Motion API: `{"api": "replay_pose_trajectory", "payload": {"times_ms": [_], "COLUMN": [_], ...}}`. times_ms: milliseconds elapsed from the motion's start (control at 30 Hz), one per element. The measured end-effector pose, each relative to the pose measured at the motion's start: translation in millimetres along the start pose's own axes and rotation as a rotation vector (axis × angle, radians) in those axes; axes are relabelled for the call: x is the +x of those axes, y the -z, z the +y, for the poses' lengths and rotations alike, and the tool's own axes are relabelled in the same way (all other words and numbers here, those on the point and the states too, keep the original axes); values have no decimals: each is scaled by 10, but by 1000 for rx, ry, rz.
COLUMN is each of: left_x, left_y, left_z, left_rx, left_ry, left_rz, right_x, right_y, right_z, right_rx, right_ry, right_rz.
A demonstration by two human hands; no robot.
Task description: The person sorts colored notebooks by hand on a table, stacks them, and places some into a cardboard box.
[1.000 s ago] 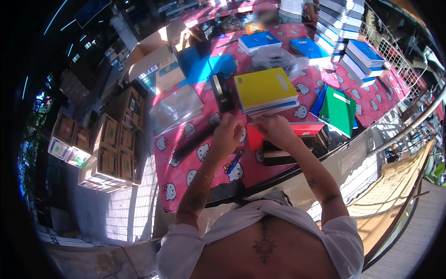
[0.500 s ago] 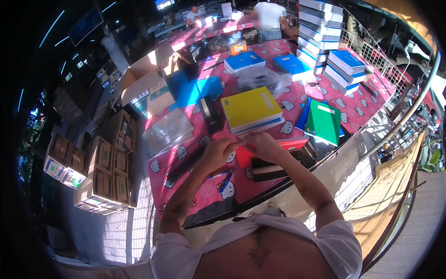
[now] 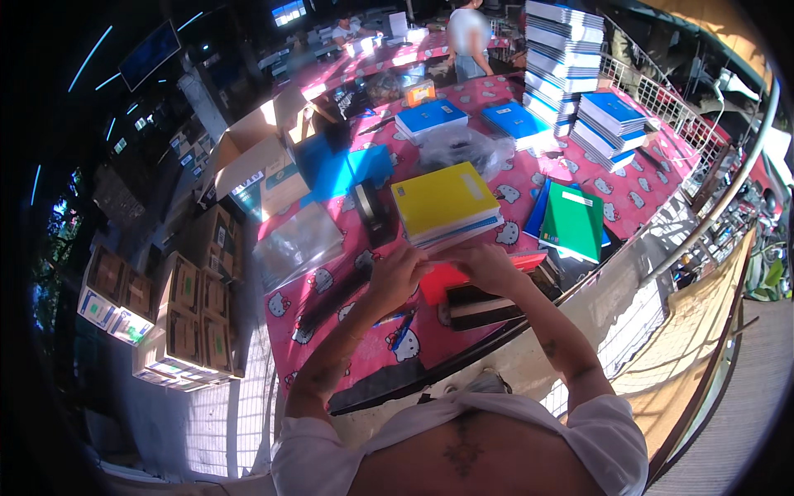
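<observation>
Both my hands are close together over the near part of the table, just in front of a stack of notebooks with a yellow cover on top. The fingers of my left hand are pinched together, and whatever lies in them is too small to make out. My right hand is likewise closed in a pinch, its fingertips mostly hidden. Partly beneath it lies a bright red cover, next to a dark block-like object. Left of the yellow stack is a black tool, perhaps a stapler.
Green and blue notebooks lie to the right. Tall stacks of notebooks rise at the far right. Clear plastic sleeves and an opened carton are on the left, with closed cartons below. A person stands beyond the table.
My view has shifted slightly. Both hands stay close together, with the right one a little further right and lower. The person at the far side has turned and moved left.
</observation>
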State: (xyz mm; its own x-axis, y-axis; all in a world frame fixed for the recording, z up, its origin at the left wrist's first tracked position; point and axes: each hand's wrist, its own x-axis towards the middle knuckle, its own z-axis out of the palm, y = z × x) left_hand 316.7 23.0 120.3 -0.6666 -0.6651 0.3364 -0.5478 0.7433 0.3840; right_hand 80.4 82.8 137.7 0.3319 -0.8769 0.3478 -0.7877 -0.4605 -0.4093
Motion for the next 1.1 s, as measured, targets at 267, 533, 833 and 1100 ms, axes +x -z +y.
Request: {"api": "replay_pose_trajectory", "payload": {"times_ms": [267, 533, 833, 1100], "left_x": [-596, -539, -102, 67], "left_y": [-995, -988, -734, -756], "left_z": [343, 384, 359, 319], "left_rx": [388, 445, 570, 522], "left_ry": [47, 49, 53, -76], "left_rz": [174, 193, 221, 265], "right_x": [32, -201, -159, -152], "right_y": [-74, 135, 189, 240], "right_z": [-47, 342, 429, 466], "right_rx": [-99, -167, -144, -138], "right_ry": [-66, 129, 106, 65], "right_rz": [11, 137, 50, -6]}}
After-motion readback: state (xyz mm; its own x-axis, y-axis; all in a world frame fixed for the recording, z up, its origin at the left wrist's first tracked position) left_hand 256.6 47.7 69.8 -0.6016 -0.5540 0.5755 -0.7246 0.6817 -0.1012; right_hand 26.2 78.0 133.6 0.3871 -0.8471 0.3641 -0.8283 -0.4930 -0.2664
